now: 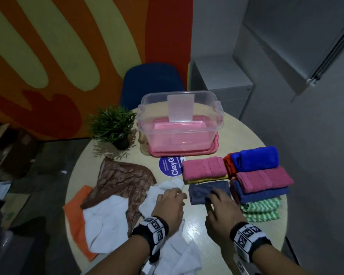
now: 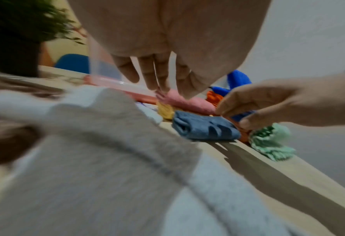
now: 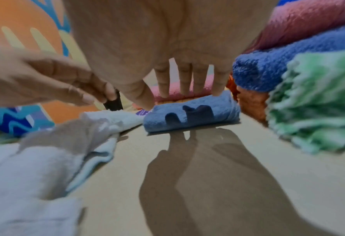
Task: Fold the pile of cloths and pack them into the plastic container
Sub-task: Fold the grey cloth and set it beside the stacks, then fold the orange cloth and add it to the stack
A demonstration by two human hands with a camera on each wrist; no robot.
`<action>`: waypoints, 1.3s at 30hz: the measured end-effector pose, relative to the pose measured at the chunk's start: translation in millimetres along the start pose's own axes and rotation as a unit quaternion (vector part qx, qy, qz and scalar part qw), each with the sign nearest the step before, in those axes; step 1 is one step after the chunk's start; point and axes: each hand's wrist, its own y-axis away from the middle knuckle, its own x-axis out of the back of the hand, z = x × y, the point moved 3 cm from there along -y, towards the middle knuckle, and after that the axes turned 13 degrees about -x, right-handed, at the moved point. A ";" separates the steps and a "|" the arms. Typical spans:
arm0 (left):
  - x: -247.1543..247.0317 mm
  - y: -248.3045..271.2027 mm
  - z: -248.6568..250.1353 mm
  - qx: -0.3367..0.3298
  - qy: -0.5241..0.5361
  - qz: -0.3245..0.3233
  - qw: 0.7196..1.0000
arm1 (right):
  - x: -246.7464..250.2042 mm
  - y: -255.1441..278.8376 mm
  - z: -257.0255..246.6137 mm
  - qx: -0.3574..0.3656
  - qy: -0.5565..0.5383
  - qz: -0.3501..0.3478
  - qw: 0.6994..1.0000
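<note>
Item: my left hand (image 1: 170, 205), nearest me, hovering over the white cloth (image 1: 105, 219); fingers (image 2: 147, 75) hang loosely apart, gripping nothing.
Item: my right hand (image 1: 220, 205), beside it to the right; fingers (image 3: 184, 79) straight and slightly spread, tips resting on top of the folded grey-blue cloth (image 1: 205, 190); nothing clamped.
Item: loose pile on the left of the round table (image 1: 197, 231); the white cloth rumpled nearest me, an orange cloth (image 1: 75, 211) under its left edge, a brown patterned cloth (image 1: 123, 179) lying across both farther back.
Item: green-and-white zigzag cloth (image 1: 262, 209), folded, at the right edge of the table, just right of my right hand.
Item: folded stack behind it; a pink cloth (image 1: 264, 179) on top of a blue cloth (image 1: 262, 195).
Item: second pink cloth (image 1: 204, 168), folded, over a yellow one (image 1: 207, 179), touching the far edge of the grey-blue cloth.
Item: bright blue cloth (image 1: 254, 158), folded, over a red-orange one (image 1: 228, 163), far right.
Item: round purple sticker (image 1: 170, 166) on the tabletop.
Item: plastic container (image 1: 179, 124), clear, standing open on its pink lid at the far middle of the table; I see no cloths inside.
Item: small potted plant (image 1: 113, 126), left of the container.
Item: blue chair (image 1: 151, 82), beyond the table.
</note>
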 end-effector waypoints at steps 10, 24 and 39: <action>14.1 152.1 -145.9 0.364 -0.016 0.098 0.926 | -29.1 41.1 -93.7 0.191 -0.028 -0.123 0.974; -10.0 208.5 -194.7 0.400 0.202 0.192 0.873 | -70.7 41.7 -154.0 0.222 0.231 -0.200 0.926; -18.1 211.4 -230.3 0.521 0.255 0.146 0.802 | -92.5 35.3 -149.7 0.208 0.208 -0.193 0.936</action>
